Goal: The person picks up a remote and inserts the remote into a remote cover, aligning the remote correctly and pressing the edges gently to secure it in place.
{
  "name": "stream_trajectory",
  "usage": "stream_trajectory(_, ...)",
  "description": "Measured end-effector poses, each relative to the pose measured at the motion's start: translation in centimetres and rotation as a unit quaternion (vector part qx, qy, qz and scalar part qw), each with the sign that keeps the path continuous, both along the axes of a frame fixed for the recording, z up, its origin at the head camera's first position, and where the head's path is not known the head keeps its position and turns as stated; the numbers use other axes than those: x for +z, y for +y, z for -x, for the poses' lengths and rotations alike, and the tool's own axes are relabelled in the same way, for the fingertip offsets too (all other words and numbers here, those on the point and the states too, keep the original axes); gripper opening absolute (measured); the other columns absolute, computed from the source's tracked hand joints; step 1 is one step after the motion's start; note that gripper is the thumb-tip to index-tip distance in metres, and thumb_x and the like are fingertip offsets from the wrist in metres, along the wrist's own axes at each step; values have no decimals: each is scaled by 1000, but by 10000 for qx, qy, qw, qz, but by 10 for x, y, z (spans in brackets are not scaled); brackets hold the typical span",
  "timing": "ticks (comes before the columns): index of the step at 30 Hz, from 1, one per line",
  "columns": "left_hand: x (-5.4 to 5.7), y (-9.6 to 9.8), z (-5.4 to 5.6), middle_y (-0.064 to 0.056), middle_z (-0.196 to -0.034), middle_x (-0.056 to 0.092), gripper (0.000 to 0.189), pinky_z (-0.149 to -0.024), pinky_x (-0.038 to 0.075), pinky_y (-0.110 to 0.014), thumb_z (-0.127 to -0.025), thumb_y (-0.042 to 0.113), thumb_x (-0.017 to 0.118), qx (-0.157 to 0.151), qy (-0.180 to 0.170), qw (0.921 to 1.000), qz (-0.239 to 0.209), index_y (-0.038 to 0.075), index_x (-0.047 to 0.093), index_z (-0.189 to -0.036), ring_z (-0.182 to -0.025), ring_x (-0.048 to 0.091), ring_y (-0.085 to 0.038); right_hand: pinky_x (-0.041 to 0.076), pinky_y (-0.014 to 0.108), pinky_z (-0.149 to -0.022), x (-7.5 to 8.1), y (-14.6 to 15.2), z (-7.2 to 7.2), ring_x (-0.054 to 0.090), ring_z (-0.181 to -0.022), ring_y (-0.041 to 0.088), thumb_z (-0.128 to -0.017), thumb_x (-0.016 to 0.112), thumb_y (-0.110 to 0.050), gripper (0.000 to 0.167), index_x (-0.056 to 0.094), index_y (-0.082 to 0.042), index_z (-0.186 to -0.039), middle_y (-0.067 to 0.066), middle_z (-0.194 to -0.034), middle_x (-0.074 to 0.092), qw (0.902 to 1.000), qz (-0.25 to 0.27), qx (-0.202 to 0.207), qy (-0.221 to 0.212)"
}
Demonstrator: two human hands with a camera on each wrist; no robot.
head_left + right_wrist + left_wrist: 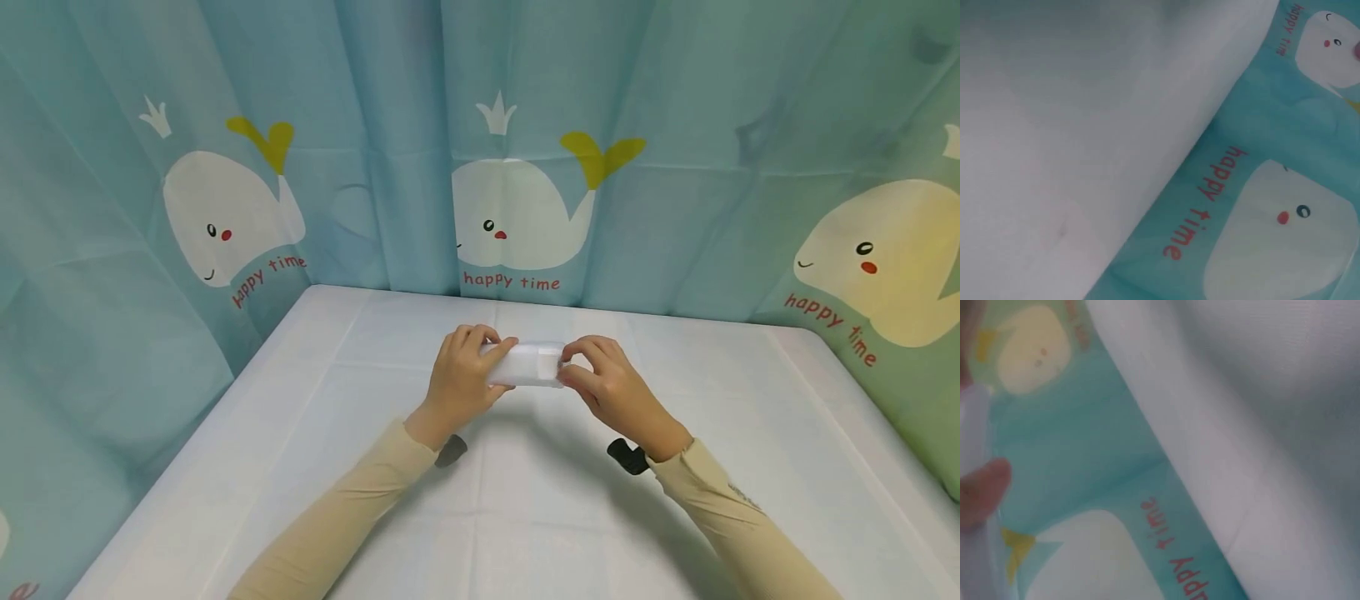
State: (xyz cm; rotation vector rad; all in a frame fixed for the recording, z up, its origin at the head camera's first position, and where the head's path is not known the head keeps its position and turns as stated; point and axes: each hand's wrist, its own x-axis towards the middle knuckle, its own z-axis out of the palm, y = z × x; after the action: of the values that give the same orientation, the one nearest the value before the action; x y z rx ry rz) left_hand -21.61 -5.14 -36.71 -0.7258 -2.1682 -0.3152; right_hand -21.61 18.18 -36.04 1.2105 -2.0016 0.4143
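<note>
In the head view a white, partly see-through oblong item (516,367) is held level above the far part of the table. Its exact kind cannot be told; a paler patch shows near its right end. My left hand (459,377) grips the left end, fingers over the top and thumb below. At the other end my right hand (618,392) pinches the edge between thumb and fingers. In the left wrist view a fingertip (988,487) lies against the pale item (974,419) at the left edge. The right wrist view barely shows the hand's work.
A white cloth covers the table (360,500). Behind it and at the sides hangs a blue-green curtain (405,167) printed with whales. Dark pieces stick out by the wrists, one at the left (452,451) and a black one at the right (628,457).
</note>
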Motion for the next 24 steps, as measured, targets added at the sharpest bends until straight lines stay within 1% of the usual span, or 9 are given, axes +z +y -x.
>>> stream_trajectory(3, 0, 2, -1, -4, -96, 58, 55, -78, 48, -33, -55, 30, 91, 75, 360, 9989, 295, 15, 71, -104, -88, 54, -22, 45, 46, -83, 0, -4, -2, 52, -94, 30, -63, 78, 11, 30, 59, -6, -80, 11, -97, 56, 9999, -143, -33, -79)
stream_trajectory(6, 1, 3, -1, -4, -95, 58, 53, -77, 48, -33, -55, 28, 91, 113, 530, 9977, 402, 15, 71, -102, -87, 54, -22, 43, 46, -85, -2, -4, -1, 51, -96, 31, -65, 77, 8, 28, 59, -5, -83, 13, -101, 55, 9995, -122, -29, -297)
stream_trajectory(9, 1, 2, 0, -4, -95, 58, 55, -77, 48, -34, -53, 28, 91, 70, 380, 9989, 259, 15, 70, -102, -87, 54, -22, 39, 45, -89, -5, -3, 2, 49, -102, 30, -72, 76, -4, 31, 59, -4, -98, 13, -109, 54, 9985, 149, -83, -512)
stream_trajectory(11, 2, 1, 1, -3, -95, 58, 57, -77, 47, -34, -51, 30, 92, 20, 237, 9996, 128, 15, 70, -102, -86, 53, -21, 36, 46, -91, -5, -4, 4, 47, -106, 31, -69, 80, -14, 49, 57, -3, -111, 14, -115, 53, 9976, 284, -189, -608)
stream_trajectory(13, 2, 1, 1, -3, -95, 58, 59, -78, 46, -35, -51, 32, 92, -64, 118, 9999, 72, 15, 70, -102, -87, 53, -21, 35, 47, -92, -5, -6, 5, 47, -109, 31, -64, 84, -25, 68, 54, -3, -121, 13, -118, 54, 9977, 248, -416, -472)
stream_trajectory(16, 2, 1, 1, -3, -97, 58, 62, -80, 46, -35, -52, 35, 92, -212, 5, 9997, 94, 14, 69, -106, -89, 53, -21, 36, 50, -91, -3, -11, 3, 51, -107, 32, -55, 90, -26, 77, 56, -2, -120, 13, -113, 59, 9970, 109, -751, -171)
stream_trajectory(19, 4, -1, 1, -3, -101, 59, 64, -86, 44, -36, -57, 36, 89, -392, -42, 9991, 158, 13, 66, -113, -93, 53, -21, 36, 51, -90, -5, -14, 2, 53, -103, 33, -56, 89, -24, 68, 60, 0, -113, 13, -106, 62, 9954, 259, -909, -139)
stream_trajectory(21, 5, -4, 2, -4, -104, 59, 65, -91, 43, -37, -61, 33, 88, -523, 26, 9984, 209, 13, 64, -118, -97, 55, -21, 35, 51, -91, -5, -13, 1, 52, -101, 32, -59, 87, -22, 61, 61, 0, -110, 13, -103, 63, 9937, 470, -898, -487)
stream_trajectory(24, 7, -12, 5, -4, -106, 59, 63, -96, 42, -37, -63, 25, 87, -658, 352, 9967, 324, 14, 62, -120, -99, 57, -20, 33, 49, -91, -2, -8, 0, 49, -102, 31, -66, 82, -22, 53, 61, -1, -111, 13, -104, 62, 9836, 747, -814, -1426)
